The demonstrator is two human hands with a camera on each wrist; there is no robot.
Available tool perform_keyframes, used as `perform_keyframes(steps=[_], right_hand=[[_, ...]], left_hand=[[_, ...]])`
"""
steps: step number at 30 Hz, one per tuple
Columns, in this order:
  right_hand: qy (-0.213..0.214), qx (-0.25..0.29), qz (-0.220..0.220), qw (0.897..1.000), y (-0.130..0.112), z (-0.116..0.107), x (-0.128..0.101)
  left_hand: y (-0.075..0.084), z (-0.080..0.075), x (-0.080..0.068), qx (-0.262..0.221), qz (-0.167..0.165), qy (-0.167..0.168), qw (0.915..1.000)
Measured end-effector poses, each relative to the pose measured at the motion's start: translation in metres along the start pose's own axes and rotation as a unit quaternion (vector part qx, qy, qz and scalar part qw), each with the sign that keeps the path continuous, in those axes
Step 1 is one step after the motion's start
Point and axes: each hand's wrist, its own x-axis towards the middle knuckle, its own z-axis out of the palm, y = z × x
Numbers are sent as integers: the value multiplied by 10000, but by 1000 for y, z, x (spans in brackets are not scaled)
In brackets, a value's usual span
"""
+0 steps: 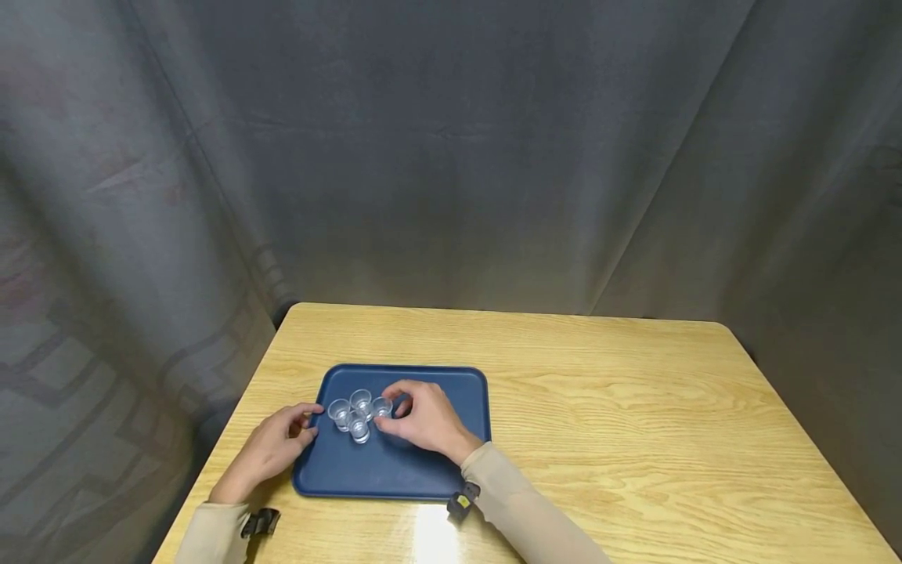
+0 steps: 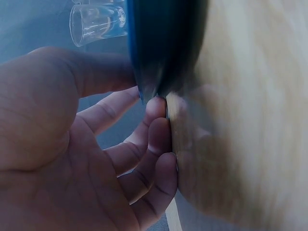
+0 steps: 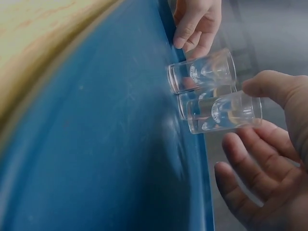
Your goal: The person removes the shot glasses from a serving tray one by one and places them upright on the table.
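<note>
A blue tray (image 1: 366, 470) (image 3: 96, 144) lies on the left half of a wooden table (image 1: 634, 407). Several small clear glasses stand clustered on its far left part (image 1: 359, 428) (image 3: 202, 71). My right hand (image 1: 386, 407) (image 3: 239, 114) curls round the rightmost glass (image 1: 381, 406) (image 3: 224, 111). The thumb touches its rim and the fingers sit close on the other side. My left hand (image 1: 308, 419) (image 2: 144, 91) pinches the tray's left rim (image 2: 163, 43), thumb over the rim and fingers against its outer edge. One glass (image 2: 96, 26) stands just beyond that thumb.
A grey curtain (image 1: 451, 157) hangs behind and to both sides of the table. The table's left edge runs close beside the tray. Bare wood stretches to the right of the tray, and both forearms lie over the near edge.
</note>
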Motion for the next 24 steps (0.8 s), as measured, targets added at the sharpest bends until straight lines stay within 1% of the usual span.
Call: perform_keyframes(steps=[7, 16, 20, 24], right_hand=[[64, 451, -104, 9989, 6, -5, -2], [275, 397, -229, 9986, 14, -18, -4], [480, 477, -274, 9973, 16, -24, -7], [628, 599, -220, 9960, 18, -31, -10]], left_hand=[[1, -1, 1, -12, -68, -61, 10000], [1, -2, 1, 17, -45, -35, 10000], [1, -2, 0, 10, -56, -52, 10000], [2, -2, 0, -22, -118, -96, 9999]])
